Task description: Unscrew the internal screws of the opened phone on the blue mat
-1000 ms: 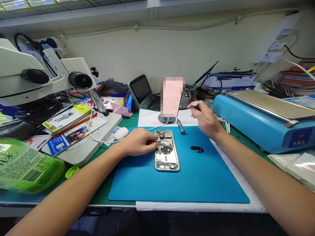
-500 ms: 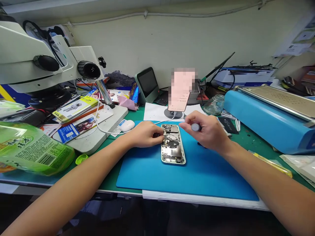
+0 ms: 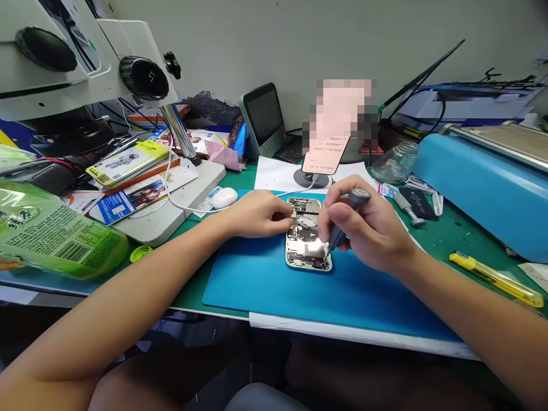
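Right hand [image 3: 368, 231] closed around a grey screwdriver [image 3: 345, 220], tip down on the lower right part of the opened phone [image 3: 307, 240]; phone lies flat on the blue mat [image 3: 274, 285], directly under both hands; left hand [image 3: 259, 214] rests at the phone's upper left edge, fingers drawn together and pinching there, what they pinch too small to tell; white earbud case [image 3: 224, 197] just beyond the left hand; glass jar [image 3: 391, 162] beyond the right hand on the desk [image 3: 440, 237].

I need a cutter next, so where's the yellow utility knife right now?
In the head view, the yellow utility knife lies on the green mat at the far right, below the blue machine, beside the right forearm.
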Demonstrator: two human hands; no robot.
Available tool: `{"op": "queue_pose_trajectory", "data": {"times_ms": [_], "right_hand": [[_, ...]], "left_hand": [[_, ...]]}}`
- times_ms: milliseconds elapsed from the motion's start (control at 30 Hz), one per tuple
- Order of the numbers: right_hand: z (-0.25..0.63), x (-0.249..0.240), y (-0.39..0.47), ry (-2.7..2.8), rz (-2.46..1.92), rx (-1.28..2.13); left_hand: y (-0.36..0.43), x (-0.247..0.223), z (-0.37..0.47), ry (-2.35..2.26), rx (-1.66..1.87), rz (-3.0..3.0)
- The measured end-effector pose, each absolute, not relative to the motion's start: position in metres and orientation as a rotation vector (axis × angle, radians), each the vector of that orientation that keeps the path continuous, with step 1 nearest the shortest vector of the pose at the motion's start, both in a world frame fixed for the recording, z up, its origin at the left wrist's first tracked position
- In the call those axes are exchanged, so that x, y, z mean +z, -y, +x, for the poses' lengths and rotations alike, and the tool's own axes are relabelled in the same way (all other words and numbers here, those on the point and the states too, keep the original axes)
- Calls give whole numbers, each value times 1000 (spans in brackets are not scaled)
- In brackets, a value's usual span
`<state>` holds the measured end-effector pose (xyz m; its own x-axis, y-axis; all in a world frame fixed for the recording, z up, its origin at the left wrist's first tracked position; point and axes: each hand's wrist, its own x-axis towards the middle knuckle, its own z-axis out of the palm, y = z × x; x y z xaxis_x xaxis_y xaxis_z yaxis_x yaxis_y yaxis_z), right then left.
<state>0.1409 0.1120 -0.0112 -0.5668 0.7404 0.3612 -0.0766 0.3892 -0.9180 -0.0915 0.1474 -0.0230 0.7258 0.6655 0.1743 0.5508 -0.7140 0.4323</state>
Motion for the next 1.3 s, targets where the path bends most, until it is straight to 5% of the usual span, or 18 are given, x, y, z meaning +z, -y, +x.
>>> {"op": "queue_pose_trajectory", "data": {"times_ms": [333,1300], "right_hand": [[141,-35,-118,1949,-592,905],[140,-35,-116,2139,-556,800]], "left_hand": [[-148,-24,-93,-953,467,2575],[-147,-23,-92,-967,416,2570]]}}
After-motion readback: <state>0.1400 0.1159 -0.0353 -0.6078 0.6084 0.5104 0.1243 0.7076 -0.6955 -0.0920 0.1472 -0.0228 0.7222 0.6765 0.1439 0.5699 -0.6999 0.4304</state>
